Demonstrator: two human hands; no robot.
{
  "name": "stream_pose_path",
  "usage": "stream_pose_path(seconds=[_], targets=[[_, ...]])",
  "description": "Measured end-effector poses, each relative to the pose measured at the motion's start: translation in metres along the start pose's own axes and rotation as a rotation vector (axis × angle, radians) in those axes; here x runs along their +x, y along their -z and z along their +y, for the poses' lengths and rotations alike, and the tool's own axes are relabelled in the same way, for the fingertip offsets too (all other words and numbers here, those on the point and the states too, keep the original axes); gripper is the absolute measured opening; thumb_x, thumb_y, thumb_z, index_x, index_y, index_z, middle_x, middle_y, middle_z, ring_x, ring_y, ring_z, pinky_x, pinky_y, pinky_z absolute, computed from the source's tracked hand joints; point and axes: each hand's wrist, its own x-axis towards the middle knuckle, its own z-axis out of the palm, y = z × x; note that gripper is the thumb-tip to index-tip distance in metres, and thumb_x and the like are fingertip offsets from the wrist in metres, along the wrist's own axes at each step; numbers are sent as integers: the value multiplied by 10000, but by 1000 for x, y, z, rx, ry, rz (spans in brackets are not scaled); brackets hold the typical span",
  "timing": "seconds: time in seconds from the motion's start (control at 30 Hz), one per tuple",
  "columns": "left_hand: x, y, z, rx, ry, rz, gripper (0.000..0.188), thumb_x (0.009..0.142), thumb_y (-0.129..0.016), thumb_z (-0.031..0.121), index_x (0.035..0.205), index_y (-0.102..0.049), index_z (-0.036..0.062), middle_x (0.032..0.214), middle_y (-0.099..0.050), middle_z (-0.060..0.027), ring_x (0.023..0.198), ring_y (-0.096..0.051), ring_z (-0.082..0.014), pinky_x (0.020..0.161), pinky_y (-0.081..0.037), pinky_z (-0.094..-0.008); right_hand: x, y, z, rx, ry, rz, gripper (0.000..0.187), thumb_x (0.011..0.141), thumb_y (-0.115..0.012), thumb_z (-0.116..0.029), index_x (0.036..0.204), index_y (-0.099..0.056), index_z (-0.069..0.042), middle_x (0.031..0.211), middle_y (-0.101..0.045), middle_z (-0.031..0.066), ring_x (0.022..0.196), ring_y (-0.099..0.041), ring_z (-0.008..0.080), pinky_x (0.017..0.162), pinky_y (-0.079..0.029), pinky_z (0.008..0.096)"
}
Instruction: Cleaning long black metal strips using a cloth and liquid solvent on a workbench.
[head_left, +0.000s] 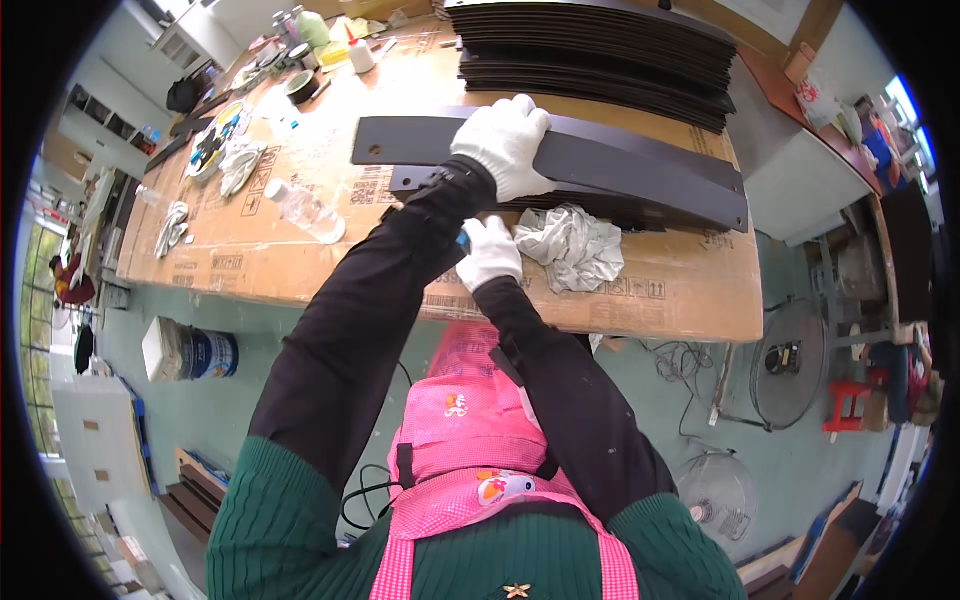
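Note:
A long dark panel (630, 172) with holes at its ends lies slanted over a low stack of similar dark panels (405, 182) on the cardboard-covered table. My left hand (505, 145), in a white glove, is closed across this top panel, fingers at its far edge. Nearer the table's front, my right hand (489, 252), also gloved in white, has its fingers curled around something. A bit of blue shows at its left side, but the rest is hidden. Just right of that hand, a crumpled whitish cloth (570, 248) touches the lower stack.
A tall stack of dark panels (595, 60) stands at the back. Left on the table (330, 270) are a clear bottle (306, 211), rags (240, 165), a tape roll (301, 87) and a white glue bottle (361, 54). On the floor are a bucket (212, 354) and a fan (716, 497).

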Motion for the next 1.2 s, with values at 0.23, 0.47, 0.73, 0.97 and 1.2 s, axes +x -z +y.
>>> stream_pose_path(seconds=[0.23,0.47,0.73,0.97,1.2], targets=[[-40,26,28,-199,-135,243,580,707,-892,398,1109,-677,39,1059,-646,-169,1033,-675,-365,901,-567,-461,-1,26,56,-786,16,-243,503,841,-773,-424,1219,-772,-94,1304,-697,193,1356,-540,422,1155,-376,600],[-85,5,68,-370,33,269,567,676,-926,308,1099,-656,44,1065,-640,-160,1010,-671,-357,885,-562,-444,-67,171,135,-333,172,288,503,777,-804,-114,1264,-689,-163,1207,-645,125,1102,-651,401,968,-552,513],[-131,-82,121,-449,148,6,605,662,-925,306,1141,-657,51,1110,-636,-159,1064,-643,-365,938,-540,-471,-220,287,230,108,-337,708,476,823,-719,-19,1294,-653,-16,1268,-611,134,1175,-655,343,1046,-563,437],[-137,-126,119,-301,21,33,692,640,-924,398,1179,-658,55,1109,-649,-150,1074,-634,-365,931,-532,-470,-129,250,61,-365,80,364,525,726,-817,-149,1235,-718,-67,1301,-650,160,1195,-653,380,1069,-491,509],[-129,-111,106,-294,74,-260,448,648,-854,237,1071,-771,113,1110,-702,-175,1093,-637,-369,956,-546,-485,-101,145,103,-401,183,317,372,870,-737,-427,1173,-737,-211,1279,-672,62,1300,-561,333,1130,-344,633]])
